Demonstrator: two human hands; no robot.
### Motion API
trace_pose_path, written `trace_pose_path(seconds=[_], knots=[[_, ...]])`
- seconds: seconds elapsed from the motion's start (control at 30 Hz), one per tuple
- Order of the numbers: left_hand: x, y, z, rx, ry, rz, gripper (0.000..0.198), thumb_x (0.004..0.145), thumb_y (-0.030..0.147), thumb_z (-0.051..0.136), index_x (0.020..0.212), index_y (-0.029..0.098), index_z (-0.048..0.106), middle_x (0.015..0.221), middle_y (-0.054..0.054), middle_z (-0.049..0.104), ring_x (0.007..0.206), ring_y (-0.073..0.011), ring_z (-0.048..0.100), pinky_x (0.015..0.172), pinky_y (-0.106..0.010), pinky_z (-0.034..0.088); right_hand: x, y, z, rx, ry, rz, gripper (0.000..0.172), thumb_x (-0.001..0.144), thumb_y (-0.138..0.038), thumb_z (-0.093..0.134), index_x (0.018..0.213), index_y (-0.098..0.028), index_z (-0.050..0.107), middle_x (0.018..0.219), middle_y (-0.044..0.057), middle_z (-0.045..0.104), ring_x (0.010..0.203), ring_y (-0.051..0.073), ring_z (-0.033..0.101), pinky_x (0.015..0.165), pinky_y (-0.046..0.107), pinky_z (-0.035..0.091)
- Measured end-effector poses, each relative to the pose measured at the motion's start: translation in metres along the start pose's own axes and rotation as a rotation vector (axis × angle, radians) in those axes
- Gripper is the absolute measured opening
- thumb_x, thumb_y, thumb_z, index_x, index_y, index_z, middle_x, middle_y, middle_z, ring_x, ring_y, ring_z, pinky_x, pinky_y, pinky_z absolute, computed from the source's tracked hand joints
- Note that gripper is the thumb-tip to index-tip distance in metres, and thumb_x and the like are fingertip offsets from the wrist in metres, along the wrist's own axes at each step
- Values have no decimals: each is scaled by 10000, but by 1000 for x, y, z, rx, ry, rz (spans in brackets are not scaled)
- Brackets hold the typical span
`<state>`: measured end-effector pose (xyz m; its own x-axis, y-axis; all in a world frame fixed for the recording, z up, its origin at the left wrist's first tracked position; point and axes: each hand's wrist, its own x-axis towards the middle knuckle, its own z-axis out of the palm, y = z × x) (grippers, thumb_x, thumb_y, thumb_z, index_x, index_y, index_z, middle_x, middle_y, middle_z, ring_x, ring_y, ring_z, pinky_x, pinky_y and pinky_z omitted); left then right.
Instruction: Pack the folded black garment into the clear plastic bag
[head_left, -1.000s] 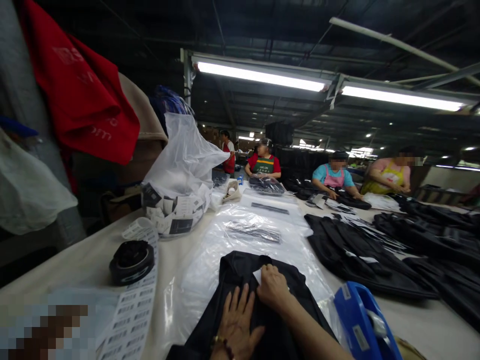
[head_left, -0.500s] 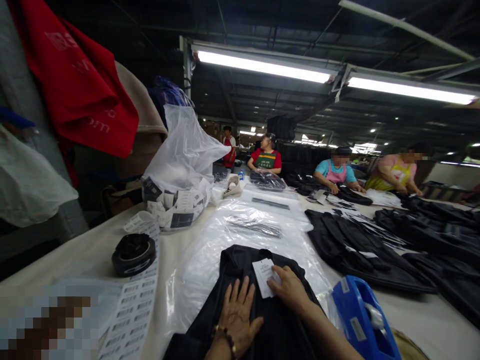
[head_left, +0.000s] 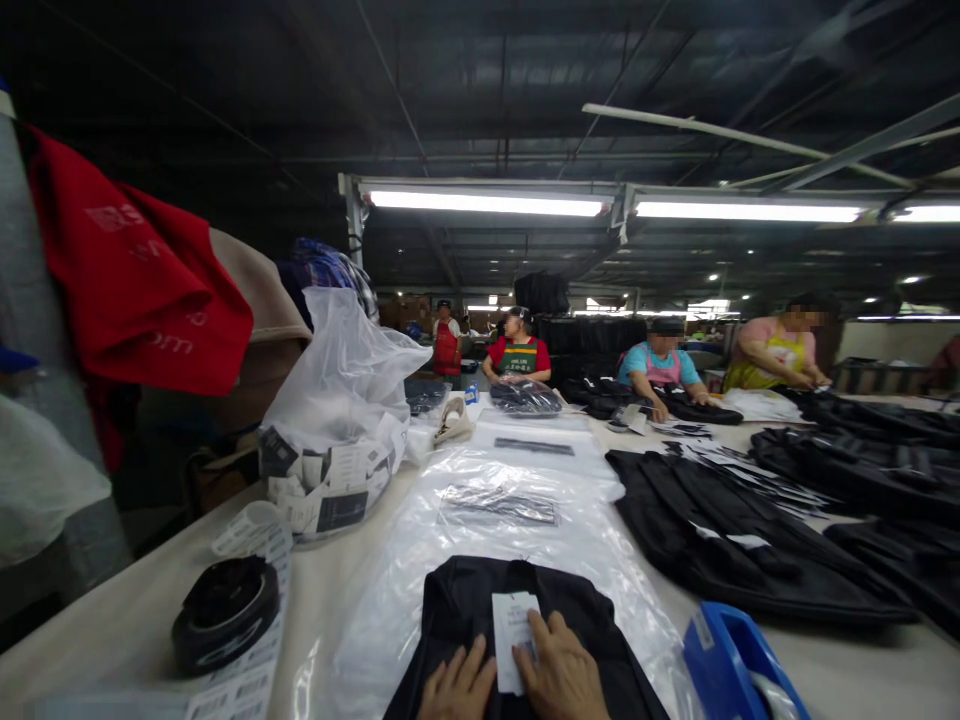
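Note:
A black fabric item (head_left: 450,610), bag-like in shape, lies in front of me on the clear plastic bags (head_left: 390,600). A white printed hang tag (head_left: 511,625) rests on its upper middle. My right hand (head_left: 564,670) has its thumb and fingers on the tag's right side, partly covering it. My left hand (head_left: 461,685) lies flat on the black fabric just left of the tag, fingers stretched out. The lower parts of both hands and of the black item are cut off by the frame's bottom edge.
On the left are a black tape-like roll (head_left: 225,612), a strip of barcode labels (head_left: 251,685) and a plastic bag of tags (head_left: 337,440). A blue tape dispenser (head_left: 724,660) stands at right, near piled black items (head_left: 742,540). Several people work farther back.
The view has tilted up and shifted, so the table sits lower. The tag now stands straighter, and both hands are closer together around it.

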<state>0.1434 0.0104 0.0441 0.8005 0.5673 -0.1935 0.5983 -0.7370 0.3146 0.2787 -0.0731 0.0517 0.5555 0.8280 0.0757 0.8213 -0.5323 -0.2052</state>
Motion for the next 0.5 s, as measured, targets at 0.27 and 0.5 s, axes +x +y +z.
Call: trace_pose_path(seconds=[0.27,0.5], knots=[[-4,37,-36,28,8,-126,782,641,362,583,1355,132,362,1466,-162,269,1313,-323,291,1063,-530,203,-5,7,-10,140,-43,-19,514,852,-369,470,1305,-127,452,1147,155,548,1042,259,548,922,345,406],[6,41,-47,-13,-14,-145,595,573,264,636,1154,178,535,1306,-146,429,1163,-315,452,950,-498,356,-7,8,-12,162,-113,-78,832,613,-360,690,1339,-82,393,1193,189,503,1048,318,519,893,396,420]])
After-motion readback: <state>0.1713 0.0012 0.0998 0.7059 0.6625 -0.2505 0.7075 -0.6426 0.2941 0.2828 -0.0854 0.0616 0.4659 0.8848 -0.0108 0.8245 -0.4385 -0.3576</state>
